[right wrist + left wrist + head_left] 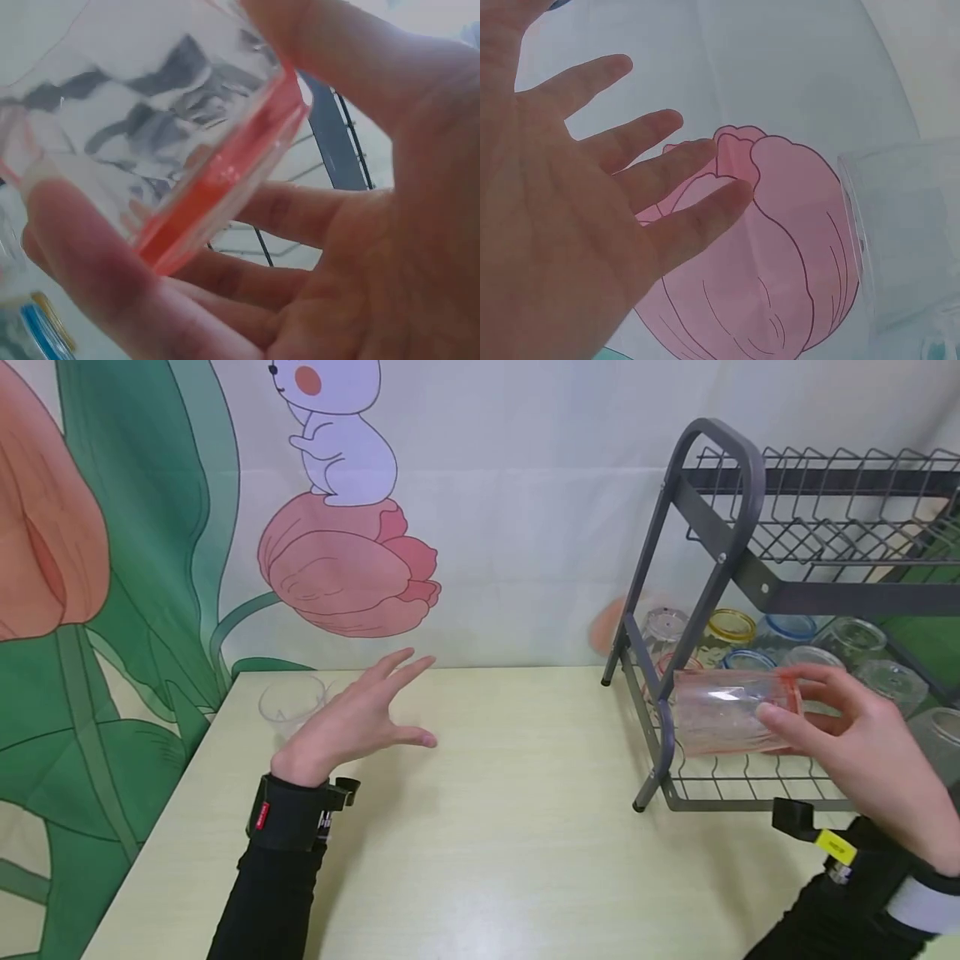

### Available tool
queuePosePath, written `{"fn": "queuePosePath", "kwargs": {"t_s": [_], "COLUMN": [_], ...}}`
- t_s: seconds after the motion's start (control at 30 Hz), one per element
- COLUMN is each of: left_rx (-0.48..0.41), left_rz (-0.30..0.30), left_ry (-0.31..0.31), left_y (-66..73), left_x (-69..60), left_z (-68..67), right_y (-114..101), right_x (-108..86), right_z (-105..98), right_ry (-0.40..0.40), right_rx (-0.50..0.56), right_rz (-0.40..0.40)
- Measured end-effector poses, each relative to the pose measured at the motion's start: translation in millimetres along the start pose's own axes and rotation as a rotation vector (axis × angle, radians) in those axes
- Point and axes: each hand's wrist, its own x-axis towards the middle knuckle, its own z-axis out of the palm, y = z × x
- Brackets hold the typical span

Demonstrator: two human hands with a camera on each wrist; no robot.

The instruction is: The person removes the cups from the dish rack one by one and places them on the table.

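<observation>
My right hand [862,739] grips a pink-tinted glass [723,714] near its red-rimmed base, between thumb and fingers. The glass lies sideways in the air at the front of the rack's lower shelf, its other end pointing left. In the right wrist view, the thick red base [217,184] of this glass shows close up. Over the left part of the table, my left hand [348,727] is held with fingers spread and nothing in them. Behind it stands a clear glass [281,702], partly hidden by the hand; the left wrist view catches a clear glass [907,232] at its right edge.
A dark grey two-tier wire rack [727,552] stands at the right of the pale table [480,827]. Its lower shelf carries several glasses, among them a yellow-ringed one [731,627] and a blue-ringed one [791,627]. Behind the table hangs a printed cloth [517,527].
</observation>
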Motion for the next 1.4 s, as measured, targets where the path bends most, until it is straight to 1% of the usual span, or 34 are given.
{"fn": "queuePosePath", "kwargs": {"t_s": [0.1, 0.23, 0.3, 0.47, 0.53, 0.67, 0.7, 0.77, 0.97, 1.07, 1.2, 1.27, 1.4], "left_rx": [-0.016, -0.039, -0.043, -0.057, -0.083, -0.135, -0.144, -0.163, -0.232, -0.256, -0.272, -0.289, -0.339], "left_rz": [0.012, 0.046, 0.067, 0.104, 0.114, 0.133, 0.141, 0.155, 0.164, 0.168, 0.173, 0.177, 0.180], "left_ry": [0.004, 0.013, 0.027, 0.068, 0.069, 0.066, 0.067, 0.070, 0.075, 0.086, 0.096, 0.097, 0.104], "left_y": [3.1, 6.5, 8.1, 12.1, 13.5, 18.1, 19.6, 23.3, 36.2, 42.0, 47.0, 49.1, 54.1], "left_x": [-0.4, -0.3, 0.8, 3.1, 3.9, 6.6, 7.5, 9.0, 11.3, 12.8, 16.3, 18.0, 21.1], "left_z": [0.2, 2.7, 4.3, 7.7, 9.4, 13.2, 14.0, 15.4, 20.5, 23.6, 28.4, 30.8, 33.9], "right_y": [-2.5, -3.4, -3.4, -3.7, -5.3, -10.4, -11.6, -12.7, -13.9, -16.0, -22.1, -25.7, -33.5], "right_x": [1.0, 2.2, 3.1, 8.4, 10.3, 13.4, 14.2, 16.4, 21.2, 24.0, 29.5, 31.9, 35.3], "right_z": [3.8, 8.8, 11.4, 21.6, 28.3, 41.6, 44.4, 49.9, 64.7, 72.1, 87.3, 96.0, 109.1], "right_ry": [-0.015, -0.035, -0.041, -0.055, -0.061, -0.064, -0.066, -0.071, -0.091, -0.103, -0.119, -0.131, -0.162], "right_rx": [0.022, 0.054, 0.074, 0.198, 0.279, 0.373, 0.390, 0.406, 0.518, 0.609, 0.729, 0.759, 0.786], "right_rz": [-0.031, -0.065, -0.077, -0.111, -0.108, -0.093, -0.088, -0.103, -0.136, -0.155, -0.169, -0.173, -0.198]}}
